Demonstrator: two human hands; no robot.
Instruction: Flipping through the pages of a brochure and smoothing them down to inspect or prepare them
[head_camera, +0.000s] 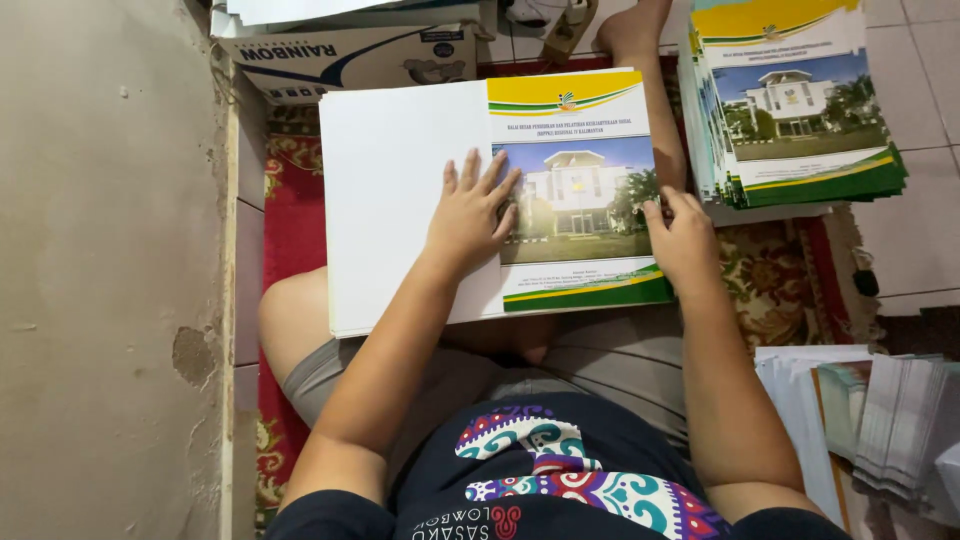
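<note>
1. Pressing down flat, the left hand is seen fully open, fingers spread, palm laid across the seam where a white sheet meets the printed cover; nothing is gripped.
2. Just right of that hand, the printed cover is shown face up, with a building photo and yellow-green bands, resting on the person's lap.
3. At the cover's right edge, the right hand is curled, fingertips pinching the edge of the cover.
4. Up and right of the right hand, a fanned stack of matching covers is set on the floor tiles.
5. Above the left hand, a cardboard box is seen.
6. Below the right arm, loose papers are piled.
</note>
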